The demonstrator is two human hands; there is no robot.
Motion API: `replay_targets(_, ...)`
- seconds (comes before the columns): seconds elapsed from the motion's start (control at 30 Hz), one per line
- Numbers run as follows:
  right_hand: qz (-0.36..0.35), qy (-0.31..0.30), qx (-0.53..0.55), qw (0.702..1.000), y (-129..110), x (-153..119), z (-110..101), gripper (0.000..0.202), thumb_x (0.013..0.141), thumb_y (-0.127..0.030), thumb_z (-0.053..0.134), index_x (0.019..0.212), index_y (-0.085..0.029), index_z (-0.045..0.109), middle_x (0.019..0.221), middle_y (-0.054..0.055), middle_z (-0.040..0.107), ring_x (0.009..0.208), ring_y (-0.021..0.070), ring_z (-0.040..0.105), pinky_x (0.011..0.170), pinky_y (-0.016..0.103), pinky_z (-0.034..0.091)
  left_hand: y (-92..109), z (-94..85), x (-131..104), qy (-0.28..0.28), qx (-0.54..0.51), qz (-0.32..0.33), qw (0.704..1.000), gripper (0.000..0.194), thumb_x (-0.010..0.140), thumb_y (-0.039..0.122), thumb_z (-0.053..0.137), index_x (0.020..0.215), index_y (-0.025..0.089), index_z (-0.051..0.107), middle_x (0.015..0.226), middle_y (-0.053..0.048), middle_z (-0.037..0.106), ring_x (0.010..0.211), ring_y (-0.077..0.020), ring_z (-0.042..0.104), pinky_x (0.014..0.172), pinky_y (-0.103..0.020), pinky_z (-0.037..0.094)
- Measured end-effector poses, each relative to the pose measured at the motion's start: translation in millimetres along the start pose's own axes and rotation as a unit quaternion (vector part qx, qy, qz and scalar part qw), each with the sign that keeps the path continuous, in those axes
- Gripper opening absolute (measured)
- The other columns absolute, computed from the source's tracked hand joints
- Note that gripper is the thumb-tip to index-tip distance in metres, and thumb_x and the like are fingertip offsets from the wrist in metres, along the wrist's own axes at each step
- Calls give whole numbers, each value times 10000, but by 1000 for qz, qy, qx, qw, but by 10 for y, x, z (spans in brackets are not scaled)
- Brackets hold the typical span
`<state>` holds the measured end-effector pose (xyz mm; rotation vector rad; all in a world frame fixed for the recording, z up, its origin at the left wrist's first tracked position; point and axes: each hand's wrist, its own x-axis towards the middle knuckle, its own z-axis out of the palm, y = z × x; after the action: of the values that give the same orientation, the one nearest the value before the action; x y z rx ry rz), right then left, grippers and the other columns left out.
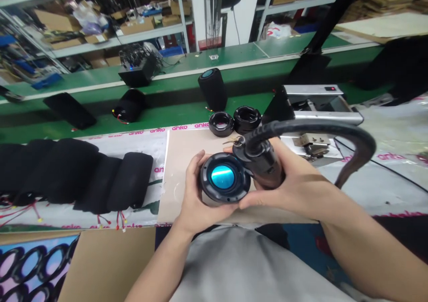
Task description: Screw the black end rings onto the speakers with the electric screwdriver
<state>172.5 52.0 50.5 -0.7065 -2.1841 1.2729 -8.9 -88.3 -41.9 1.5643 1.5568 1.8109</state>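
we have the round speaker unit w/ its shiny blue centre facing up at us, held just above the tan work mat, close in front of the body. left hand cups it from the left and below, fingers curled round the black rim, thumb on the near edge; reads as a steadying grip so the face stays level. right hand is wrapped shut round the black power driver, whose nose sits at the unit's upper right rim. bit tip hidden behind the rim, so contact not confirmed. we judge the unit is braced this way so the tool can bear on the rim w/o it spinning.

the driver's thick hose arcs up and right of the unit, then drops by the right wrist; it crosses over the grey metal fixture beyond the unit and blocks part of it.

beyond the unit: two black rings side by side at the mat's far edge, then a tall black cylinder speaker on the green conveyor. left of the unit: row of black fabric sleeves w/ red wires trailing. near left: cardboard sheet. nothing lies btw unit and body; rings sit well apart from the hands.
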Motion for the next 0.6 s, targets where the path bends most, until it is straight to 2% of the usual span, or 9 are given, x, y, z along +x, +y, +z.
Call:
replay_targets(0.1, 23, -24, -55, 998, 28, -7, 3, 832, 636, -668, 1013, 1298, -289, 683, 1128, 45, 782, 1035, 332, 781, 882, 473, 698, 5, 16, 5, 7, -5, -6, 1000, 1135, 770, 550, 988, 1684, 324, 356, 1554, -141, 607, 1476, -367, 628, 1235, -527, 540)
replay_targets(0.2, 44, -35, -105, 993, 58, 1, -20, 795, 648, -712, 987, 1220, -272, 654, 971, 23, 753, 823, 266, 745, 764, 424, 680, -7, 34, 0, 5, -12, -7, 1000, 1099, 793, 540, 973, 1678, 321, 360, 1560, -142, 612, 1473, -361, 630, 1227, -518, 544)
replay_targets(0.3, 34, -51, -156, 986, 50, 45, -71, 772, 667, -713, 974, 1226, -273, 675, 949, 26, 750, 783, 261, 726, 740, 420, 667, -28, 44, -14, 8, -18, -1, 1000, 1086, 800, 518, 972, 1674, 325, 356, 1589, -147, 590, 1445, -354, 651, 1205, -506, 562)
replay_targets(0.4, 15, -76, -194, 978, -11, 86, -110, 688, 699, -618, 988, 1243, -295, 718, 926, 12, 756, 790, 265, 740, 758, 414, 672, -39, 56, -21, 14, -10, -8, 1000, 1103, 768, 503, 997, 1659, 327, 371, 1645, -155, 544, 1484, -374, 621, 1221, -525, 552)
replay_targets(0.53, 5, -90, -183, 979, -91, 44, -98, 728, 767, -457, 957, 1428, -366, 665, 1232, 19, 783, 907, 270, 801, 649, 321, 668, -21, 87, -8, -7, -55, -2, 998, 1086, 815, 473, 975, 1683, 339, 335, 1630, -150, 575, 1481, -363, 638, 1238, -536, 550)
replay_targets(0.6, -1, -84, -165, 983, -82, -13, -69, 727, 811, -439, 927, 1472, -396, 628, 1366, 17, 751, 989, 269, 816, 679, 302, 692, -7, 92, -7, -17, -86, -4, 996, 1081, 839, 430, 963, 1699, 355, 312, 1615, -141, 592, 1470, -351, 654, 1243, -528, 551)
